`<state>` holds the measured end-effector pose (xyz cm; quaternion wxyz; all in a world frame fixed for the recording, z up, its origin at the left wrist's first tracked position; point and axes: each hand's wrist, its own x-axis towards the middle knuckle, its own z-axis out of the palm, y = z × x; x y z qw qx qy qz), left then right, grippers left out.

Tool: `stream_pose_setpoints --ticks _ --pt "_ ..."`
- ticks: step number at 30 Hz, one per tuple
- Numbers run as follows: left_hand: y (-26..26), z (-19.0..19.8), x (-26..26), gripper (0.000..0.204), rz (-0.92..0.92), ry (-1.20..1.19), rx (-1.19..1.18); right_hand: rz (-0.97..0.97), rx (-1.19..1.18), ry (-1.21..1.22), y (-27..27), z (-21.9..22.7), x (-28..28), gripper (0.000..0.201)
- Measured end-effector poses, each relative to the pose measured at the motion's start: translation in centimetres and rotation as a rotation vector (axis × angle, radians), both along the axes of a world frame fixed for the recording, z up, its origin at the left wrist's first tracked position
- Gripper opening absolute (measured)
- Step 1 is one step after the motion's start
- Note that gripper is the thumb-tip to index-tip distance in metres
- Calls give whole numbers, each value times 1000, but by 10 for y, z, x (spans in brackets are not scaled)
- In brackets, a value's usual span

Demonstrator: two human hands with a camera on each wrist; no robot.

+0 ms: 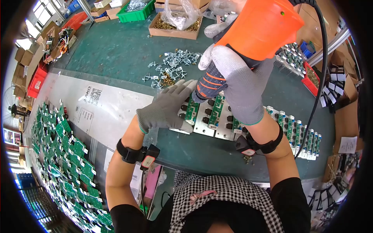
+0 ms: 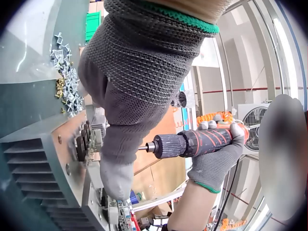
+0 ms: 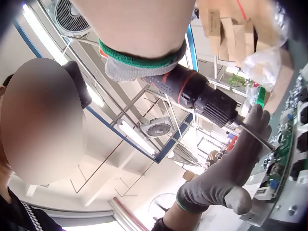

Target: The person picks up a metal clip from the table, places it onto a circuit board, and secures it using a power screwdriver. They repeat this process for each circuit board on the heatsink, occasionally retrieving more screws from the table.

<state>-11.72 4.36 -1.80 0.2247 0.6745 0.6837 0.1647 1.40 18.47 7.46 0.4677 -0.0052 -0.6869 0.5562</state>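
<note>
My gloved right hand (image 1: 243, 83) grips an orange and black power screwdriver (image 1: 260, 31). In the right wrist view its long bit (image 3: 256, 134) points down at a green circuit board (image 3: 284, 149), the tip right at the board. My gloved left hand (image 1: 165, 109) rests at the left end of a row of finned metal heat sinks (image 2: 31, 171), fingers straight and thumb spread along the near edge. Green boards (image 1: 215, 112) with black components are mounted on these heat sinks, side by side. The left palm hides part of the leftmost one.
Silver clip-like parts (image 1: 175, 64) and brass screws (image 1: 168, 80) lie beyond the hands. A cardboard box of brass pieces (image 1: 173, 33) and a green bin (image 1: 134, 13) stand at the back. Many loose circuit boards (image 1: 66, 155) lie left. A black cable (image 1: 324, 50) hangs at right.
</note>
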Motion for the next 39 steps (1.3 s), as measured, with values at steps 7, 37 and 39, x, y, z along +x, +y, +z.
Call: stream_pose_setpoints --ticks 7,37,39 --pt "1 -8 -3 111 -10 33 -8 54 -240 84 -10 -1 -10 23" --pt "-1 -12 -7 124 -31 -32 96 56 11 -75 -16 12 0 38" --pt "-1 -10 -7 124 -16 -34 96 39 -42 -109 -14 12 1 39"
